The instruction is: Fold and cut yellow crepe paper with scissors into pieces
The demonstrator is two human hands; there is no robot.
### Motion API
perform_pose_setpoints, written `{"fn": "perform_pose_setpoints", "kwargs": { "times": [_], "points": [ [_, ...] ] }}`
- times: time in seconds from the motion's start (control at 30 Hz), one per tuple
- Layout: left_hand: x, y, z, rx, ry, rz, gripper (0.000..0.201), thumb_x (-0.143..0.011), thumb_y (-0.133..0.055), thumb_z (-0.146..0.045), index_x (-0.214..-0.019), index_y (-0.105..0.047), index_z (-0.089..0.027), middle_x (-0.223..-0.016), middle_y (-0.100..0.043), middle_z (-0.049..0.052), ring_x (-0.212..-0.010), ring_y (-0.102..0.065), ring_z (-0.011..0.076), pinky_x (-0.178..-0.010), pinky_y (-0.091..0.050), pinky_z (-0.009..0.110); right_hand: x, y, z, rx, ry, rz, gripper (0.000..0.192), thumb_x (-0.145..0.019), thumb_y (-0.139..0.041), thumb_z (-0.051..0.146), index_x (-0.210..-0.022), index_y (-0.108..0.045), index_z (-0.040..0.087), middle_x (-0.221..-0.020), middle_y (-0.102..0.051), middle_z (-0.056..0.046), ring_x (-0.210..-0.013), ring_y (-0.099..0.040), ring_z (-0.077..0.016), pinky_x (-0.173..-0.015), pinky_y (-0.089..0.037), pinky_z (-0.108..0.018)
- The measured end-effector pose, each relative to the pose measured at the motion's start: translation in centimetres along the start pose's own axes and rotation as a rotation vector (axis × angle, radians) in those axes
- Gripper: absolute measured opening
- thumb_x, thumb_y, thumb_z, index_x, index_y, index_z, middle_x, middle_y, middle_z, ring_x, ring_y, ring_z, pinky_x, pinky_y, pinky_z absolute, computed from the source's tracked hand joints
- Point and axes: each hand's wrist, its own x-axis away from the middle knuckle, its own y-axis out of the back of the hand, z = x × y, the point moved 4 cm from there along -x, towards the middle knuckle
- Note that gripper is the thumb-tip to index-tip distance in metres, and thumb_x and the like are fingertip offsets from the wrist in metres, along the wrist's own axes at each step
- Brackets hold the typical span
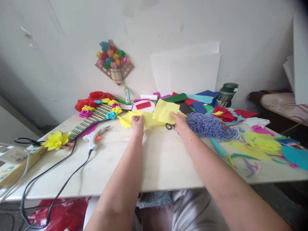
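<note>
Yellow square of thin, crepe-like paper (166, 111), raised in the right hand (180, 122)

The step in hand looks like lining up or parting this square from a wide, crumpled yellow paper strip (126, 120) behind it. Thumb and fingers of the right hand are clamped on the square's right edge, so it stands tilted above the far middle of the long white tabletop (163, 163). The left hand (137, 123) is curled at the strip; I cannot tell whether it grips the paper or only rests against it. The next move seems to call for a light pinch, since paper this thin would likely crease.

Counted: two hands and two yellow pieces between them, though folds may hide more. One black handle loop (166, 127), perhaps of scissors, lies just beside the right hand. To the left are one white glue gun with a black cord (91, 138) and one big yellow paper flower (56, 140). Behind stand one green-and-white tube (127, 95) and one white disc (149, 109) bearing one red paper rectangle (143, 105). To the right are one heap of violet-blue yarn (207, 125) and one dark green lidded jar (227, 94); the coloured scraps (262, 142) overlap too much to count.
</note>
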Motion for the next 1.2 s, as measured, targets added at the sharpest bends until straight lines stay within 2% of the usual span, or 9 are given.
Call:
{"fn": "perform_pose_setpoints", "kwargs": {
  "times": [0.23,0.43,0.5,0.6,0.73,0.87,0.97,1.07,1.2],
  "points": [
    [0.3,-0.1,0.1,0.047,0.007,0.153,0.051,-0.056,-0.056,-0.013,-0.106,-0.05,-0.021,-0.062,-0.053,-0.003,-0.053,-0.052,0.0093,-0.055,-0.043,0.022,1.9,-2.0,-0.2,-0.054,-0.199,0.306,0.007,-0.061,-0.062,0.012,-0.067,-0.059,0.014,-0.059,-0.065,-0.003,-0.055,-0.062,-0.0158,-0.053,-0.051,-0.027],
    [-0.4,0.4,0.5,-0.01,0.114,0.171,0.016,-0.058,-0.052,-0.022,-0.068,-0.062,-0.014,-0.059,-0.056,0.004,-0.053,-0.052,0.0148,-0.054,-0.043,0.028,2.0,-2.3,-1.6,0.089,-0.232,0.341,0.003,-0.062,-0.061,0.014,-0.061,-0.059,0.015,-0.054,-0.063,-0.001,-0.048,-0.058,-0.0136,-0.048,-0.049,-0.025],
    [-0.2,0.6,0.2,-0.003,0.129,0.153,0.019,-0.062,-0.053,-0.032,-0.059,-0.059,-0.014,-0.057,-0.056,0.005,-0.054,-0.052,0.0159,-0.054,-0.041,0.028,1.8,-2.2,-1.9,0.155,-0.202,0.305,0.003,-0.063,-0.061,0.017,-0.062,-0.059,0.015,-0.053,-0.062,-0.001,-0.046,-0.057,-0.013,-0.046,-0.048,-0.024],
    [0.4,0.5,-1.0,-0.151,0.008,0.176,0.031,-0.062,-0.056,-0.044,-0.047,-0.051,-0.017,-0.046,-0.048,0.002,-0.05,-0.047,0.0142,-0.051,-0.035,0.025,1.8,-2.0,-2.1,0.288,-0.17,0.254,0.008,-0.065,-0.061,0.023,-0.067,-0.06,0.016,-0.053,-0.062,0.001,-0.045,-0.055,-0.0124,-0.044,-0.047,-0.024],
    [1.2,0.1,-2.5,-0.372,-0.201,0.201,0.043,-0.059,-0.061,-0.039,-0.037,-0.032,-0.018,-0.039,-0.024,-0.005,-0.043,-0.031,0.0086,-0.045,-0.02,0.023,2.0,-2.3,-1.6,0.388,-0.095,0.276,0.017,-0.069,-0.058,0.032,-0.073,-0.061,0.016,-0.059,-0.063,0.0,-0.052,-0.058,-0.0129,-0.049,-0.047,-0.023],
    [0.9,0.6,-2.2,-0.141,-0.188,0.107,0.04,-0.064,-0.06,-0.038,-0.041,-0.034,-0.018,-0.041,-0.025,-0.005,-0.042,-0.029,0.0068,-0.044,-0.019,0.022,1.5,-1.3,0.5,0.707,0.131,0.089,0.036,-0.081,-0.039,0.045,-0.078,-0.061,0.017,-0.069,-0.064,-0.003,-0.063,-0.059,-0.0149,-0.055,-0.045,-0.024],
    [0.4,0.8,-1.5,0.137,-0.083,0.099,0.032,-0.061,-0.064,-0.037,-0.047,-0.043,-0.016,-0.043,-0.036,-0.005,-0.044,-0.038,0.0073,-0.044,-0.027,0.02,1.1,-0.8,1.5,1.143,0.3,0.008,0.03,-0.082,-0.04,0.039,-0.086,-0.062,0.019,-0.086,-0.065,-0.005,-0.084,-0.057,-0.0185,-0.071,-0.042,-0.028],
    [0.3,0.6,-1.2,0.377,-0.007,0.121,0.026,-0.058,-0.068,-0.033,-0.053,-0.05,-0.015,-0.049,-0.048,-0.003,-0.049,-0.048,0.0091,-0.048,-0.036,0.02,1.2,-1.0,1.1,1.49,0.369,0.117,0.03,-0.075,-0.05,0.036,-0.095,-0.062,0.018,-0.101,-0.061,-0.009,-0.097,-0.05,-0.0239,-0.081,-0.037,-0.032],
    [0.4,0.3,-1.6,0.632,0.043,0.164,0.02,-0.057,-0.07,-0.028,-0.063,-0.057,-0.014,-0.064,-0.06,0.001,-0.066,-0.059,0.0139,-0.063,-0.046,0.024,1.7,-1.3,0.1,1.662,0.374,0.225,0.038,-0.072,-0.052,0.034,-0.105,-0.058,0.017,-0.107,-0.056,-0.011,-0.1,-0.046,-0.0264,-0.083,-0.035,-0.033]
  ]
}}
